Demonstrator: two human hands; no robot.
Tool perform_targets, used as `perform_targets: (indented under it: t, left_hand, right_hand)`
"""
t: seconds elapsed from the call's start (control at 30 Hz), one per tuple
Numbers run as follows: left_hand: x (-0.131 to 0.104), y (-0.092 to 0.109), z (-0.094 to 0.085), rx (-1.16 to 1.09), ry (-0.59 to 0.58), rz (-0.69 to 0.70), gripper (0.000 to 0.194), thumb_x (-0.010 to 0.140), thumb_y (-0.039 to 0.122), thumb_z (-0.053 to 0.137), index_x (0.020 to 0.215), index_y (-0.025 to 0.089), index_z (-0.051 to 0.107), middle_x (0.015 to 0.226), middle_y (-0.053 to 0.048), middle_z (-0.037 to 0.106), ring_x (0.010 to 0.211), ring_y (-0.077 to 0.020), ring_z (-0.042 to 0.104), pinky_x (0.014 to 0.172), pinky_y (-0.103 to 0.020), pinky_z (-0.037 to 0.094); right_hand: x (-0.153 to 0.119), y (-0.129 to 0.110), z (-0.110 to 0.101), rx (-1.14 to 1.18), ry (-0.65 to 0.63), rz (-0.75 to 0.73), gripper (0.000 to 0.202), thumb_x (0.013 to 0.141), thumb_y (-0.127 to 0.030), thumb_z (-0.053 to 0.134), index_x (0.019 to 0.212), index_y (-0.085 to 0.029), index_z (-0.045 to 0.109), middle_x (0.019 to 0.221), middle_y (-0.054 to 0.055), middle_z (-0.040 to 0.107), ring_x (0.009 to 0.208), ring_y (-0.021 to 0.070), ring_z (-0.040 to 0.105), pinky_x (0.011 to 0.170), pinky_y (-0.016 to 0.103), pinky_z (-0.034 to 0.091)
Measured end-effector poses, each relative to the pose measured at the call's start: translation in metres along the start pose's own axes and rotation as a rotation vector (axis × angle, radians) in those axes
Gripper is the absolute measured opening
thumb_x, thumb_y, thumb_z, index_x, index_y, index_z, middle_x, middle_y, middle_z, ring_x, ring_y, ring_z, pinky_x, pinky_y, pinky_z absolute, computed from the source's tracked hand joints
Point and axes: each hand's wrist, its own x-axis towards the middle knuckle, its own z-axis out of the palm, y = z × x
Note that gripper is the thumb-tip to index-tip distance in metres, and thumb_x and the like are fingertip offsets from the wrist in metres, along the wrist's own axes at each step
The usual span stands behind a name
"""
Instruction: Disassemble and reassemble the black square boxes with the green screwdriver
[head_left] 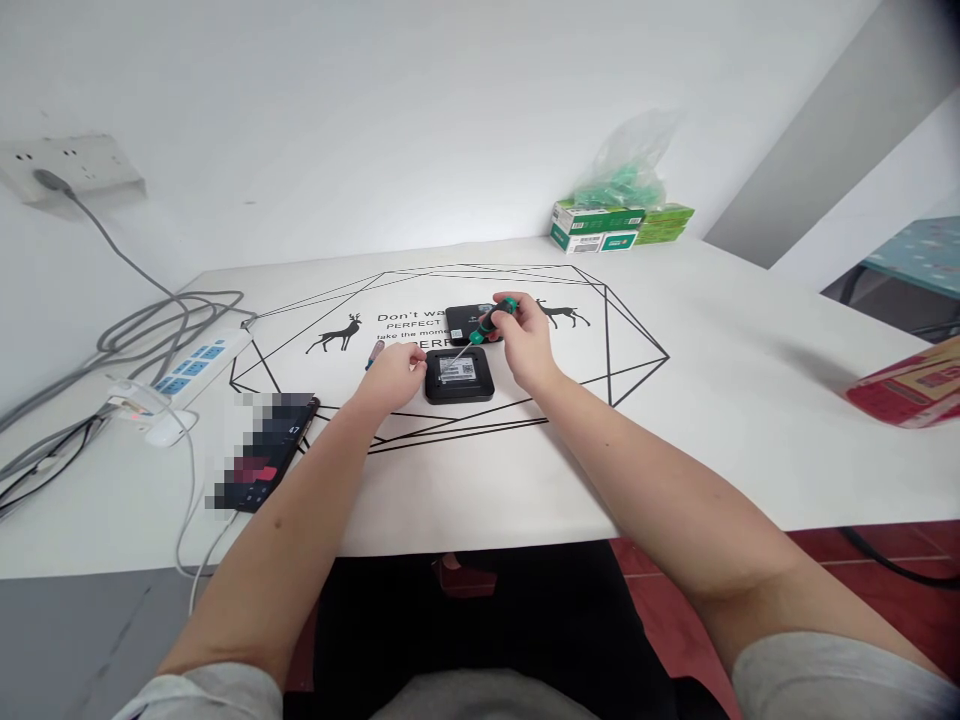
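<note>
A green-and-black screwdriver (491, 320) is gripped in my right hand (526, 343). Its thin shaft slants down to the left, and the tip meets the labelled face of a black square box (459, 396). My left hand (396, 372) is closed beside the left edge of this box, fingertips pressed together; whatever they may pinch is too small to make out. Just behind the labelled box lies a second black box (459, 318), partly covered by my right hand and the screwdriver. Another screwdriver handle (376, 352) shows behind my left hand, mostly hidden by it.
On the left lie a phone (274, 450), a power strip (196, 368) and looped grey cables (176, 300). Green-and-white cartons (600, 228) under a clear plastic bag (626, 165) stand against the wall. A red package (907, 388) sits at the right edge.
</note>
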Motion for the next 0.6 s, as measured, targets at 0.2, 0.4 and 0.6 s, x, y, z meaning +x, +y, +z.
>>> perform_targets:
  t: [0.2,0.4,0.6]
  left_hand:
    - [-0.0062,0.0030,-0.0085,-0.040,-0.164,0.121,0.016,0.088,0.015,0.063,0.096,0.022,0.075,0.098,-0.004,0.075,0.090,-0.0231,0.070,0.099,-0.039,0.056]
    - [-0.0072,0.0042,-0.0063,-0.043,-0.190,0.146,0.006,0.086,0.026,0.070,0.086,0.022,0.073,0.084,-0.001,0.068,0.079,-0.0209,0.066,0.106,-0.047,0.054]
    - [-0.0051,0.0009,-0.0057,-0.007,-0.185,0.168,0.010,0.087,0.027,0.065,0.080,0.022,0.071,0.083,-0.003,0.068,0.081,-0.0221,0.066,0.103,-0.047,0.055]
  right_hand:
    - [-0.0022,-0.0026,0.0005,-0.020,-0.025,0.009,0.025,0.084,-0.031,0.061,0.108,-0.026,0.057,0.085,0.001,0.071,0.091,0.0225,0.074,0.083,0.041,0.061]
    - [-0.0034,-0.0022,0.0020,-0.009,-0.040,-0.006,0.026,0.082,-0.033,0.062,0.107,-0.026,0.057,0.083,0.000,0.070,0.087,0.0222,0.072,0.082,0.042,0.061]
    - [-0.0029,-0.0014,0.0008,-0.005,-0.051,-0.004,0.026,0.083,-0.035,0.064,0.107,-0.028,0.056,0.083,0.000,0.069,0.088,0.0224,0.072,0.082,0.042,0.060]
